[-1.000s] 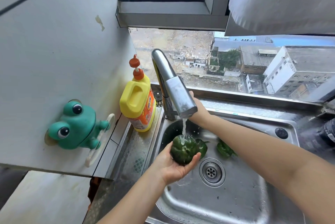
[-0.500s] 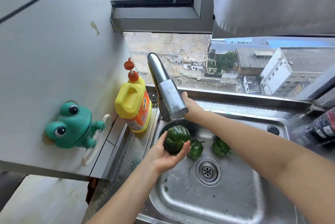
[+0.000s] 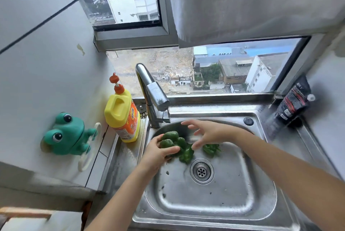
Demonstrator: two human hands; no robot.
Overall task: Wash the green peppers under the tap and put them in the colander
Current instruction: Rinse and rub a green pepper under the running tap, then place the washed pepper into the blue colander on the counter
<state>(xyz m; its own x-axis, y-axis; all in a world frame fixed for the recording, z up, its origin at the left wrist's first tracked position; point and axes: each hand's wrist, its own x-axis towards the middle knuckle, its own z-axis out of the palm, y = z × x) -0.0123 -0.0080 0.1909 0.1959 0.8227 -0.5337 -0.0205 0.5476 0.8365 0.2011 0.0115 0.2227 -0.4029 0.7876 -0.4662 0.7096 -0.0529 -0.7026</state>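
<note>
My left hand (image 3: pixel 160 153) grips a dark green pepper (image 3: pixel 169 140) low in the steel sink (image 3: pixel 205 200), below the tap (image 3: pixel 153 92). No water runs from the tap. A second green pepper (image 3: pixel 185 153) lies against the held one, just above the drain (image 3: pixel 201 172). A third green pepper (image 3: pixel 211 149) lies to its right on the sink floor. My right hand (image 3: pixel 207 133) hovers over the peppers with fingers spread, holding nothing. No colander is in view.
A yellow detergent bottle (image 3: pixel 122 116) stands on the ledge left of the tap. A green frog holder (image 3: pixel 67 134) sticks to the left wall. A dark pouch (image 3: pixel 291 105) leans at the back right corner. The window sits directly behind the sink.
The water has stopped. My right hand left the tap handle and came down over the peppers with fingers spread. My left hand lowered its pepper into the sink beside the others.
</note>
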